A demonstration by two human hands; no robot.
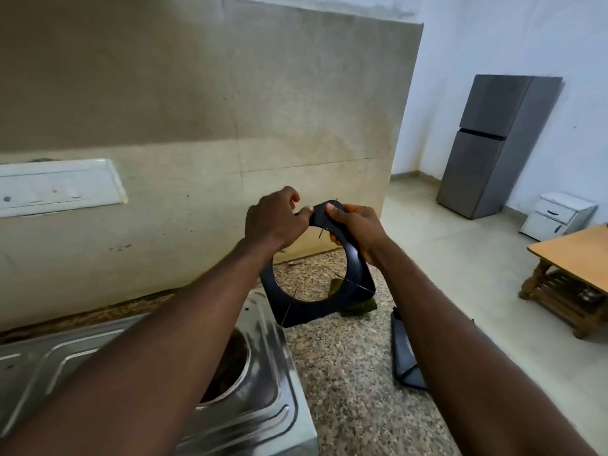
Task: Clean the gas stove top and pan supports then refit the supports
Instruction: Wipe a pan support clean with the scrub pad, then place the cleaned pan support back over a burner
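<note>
A black square pan support [316,304] with a round opening hangs tilted above the speckled countertop [348,373]. My left hand [273,222] and my right hand [355,228] both grip its upper corner, thumbs on top. The steel gas stove top [260,383] lies at the lower left, its round burner opening [230,366] bare and partly behind my left forearm. A second black pan support [403,360] lies flat on the counter, half hidden by my right forearm. A green scrub pad [358,306] sits on the counter behind the held support.
A beige tiled wall [197,110] backs the counter, with a white switch plate [59,187] at the left. Beyond the counter's right edge are a grey fridge [493,149], a small white drawer unit [556,217] and a wooden table [575,258].
</note>
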